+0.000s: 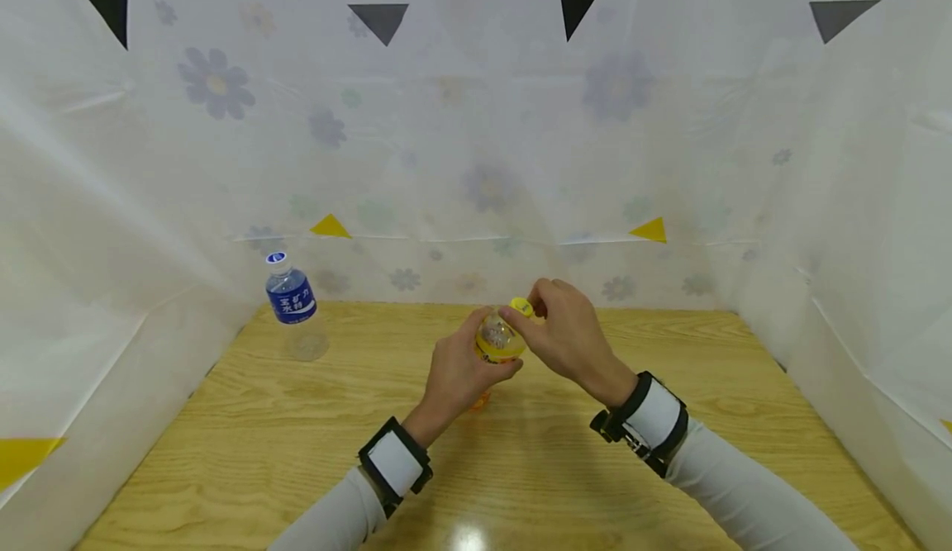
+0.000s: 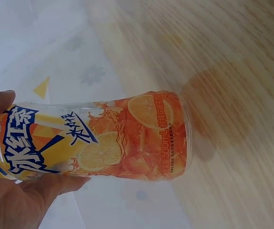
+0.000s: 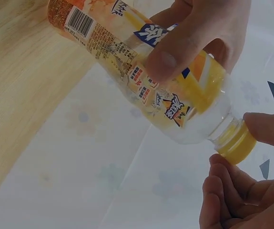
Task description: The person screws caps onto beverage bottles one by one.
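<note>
In the head view, I am watching two hands working near the middle of the frame. The left hand (image 1: 455,369) is curling round a tea bottle (image 1: 496,338) and holding it up. The right hand (image 1: 573,336), just to the right of it, is pinching the yellow cap (image 1: 523,306). So the grabbing part is looking done to me. At the left of the frame, a water bottle (image 1: 292,299) is standing upright on the counter (image 1: 297,444), and no hand is touching it.

In the left wrist view, the left hand is gripping the top part of the tea bottle at the left of the frame. The orange bottom end is pointing right. I am not able to tell if it is touching the counter.

In the right wrist view, the tea bottle is slanting from the upper left to the lower right. The right hand is squeezing the cap between thumb and finger at the lower right. The cap is sitting on the neck, but I cannot tell if it is tight or loose, or which way it is turning. I am guessing the cap job is only partly done, and setting the bottle down is left too.
</note>
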Motion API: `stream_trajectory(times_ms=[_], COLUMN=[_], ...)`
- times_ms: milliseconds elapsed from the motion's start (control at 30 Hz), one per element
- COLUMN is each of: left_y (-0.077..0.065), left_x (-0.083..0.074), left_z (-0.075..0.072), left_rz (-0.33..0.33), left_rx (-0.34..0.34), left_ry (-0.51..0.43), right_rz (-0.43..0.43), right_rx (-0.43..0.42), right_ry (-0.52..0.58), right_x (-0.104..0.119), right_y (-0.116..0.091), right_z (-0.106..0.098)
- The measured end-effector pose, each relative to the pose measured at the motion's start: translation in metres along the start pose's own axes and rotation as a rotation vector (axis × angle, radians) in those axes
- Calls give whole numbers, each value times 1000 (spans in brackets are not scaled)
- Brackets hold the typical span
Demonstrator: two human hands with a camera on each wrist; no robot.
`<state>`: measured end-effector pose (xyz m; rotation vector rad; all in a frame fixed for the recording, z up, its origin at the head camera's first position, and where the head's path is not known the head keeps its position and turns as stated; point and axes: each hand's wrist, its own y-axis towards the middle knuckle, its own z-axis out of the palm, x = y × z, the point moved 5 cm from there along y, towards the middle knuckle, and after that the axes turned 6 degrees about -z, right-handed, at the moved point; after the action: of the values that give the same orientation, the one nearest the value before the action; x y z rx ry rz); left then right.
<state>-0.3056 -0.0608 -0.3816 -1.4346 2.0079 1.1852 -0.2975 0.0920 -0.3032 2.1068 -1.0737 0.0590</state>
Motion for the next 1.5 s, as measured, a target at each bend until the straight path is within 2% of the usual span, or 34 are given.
stream_trajectory(times_ms=[333,433,567,700,900,1133,1500], left_y=[0,0,0,0,1,2,2], left_x=[-2,-3,-3,-3,-2,-2,-1], left_z=[1,1,0,0,-1,-1,0], left_rz=[-3,3,10,22,23,17,19], left_rx=[16,18,13,5,3,14,8], left_ry=[-20,-18,-10,0,10,-2,3], right_rz=[4,44,117,99,-7,-11,-18], right_rx=[4,63,183,240,216,197,170], right_ry=[-17,-23,-21,15,45,72,52], right_x=[-1,0,0,4,10,11,11], right_y=[0,0,0,0,0,1,-1], right_z=[-3,-3,-2,-3,-7,-6,-3])
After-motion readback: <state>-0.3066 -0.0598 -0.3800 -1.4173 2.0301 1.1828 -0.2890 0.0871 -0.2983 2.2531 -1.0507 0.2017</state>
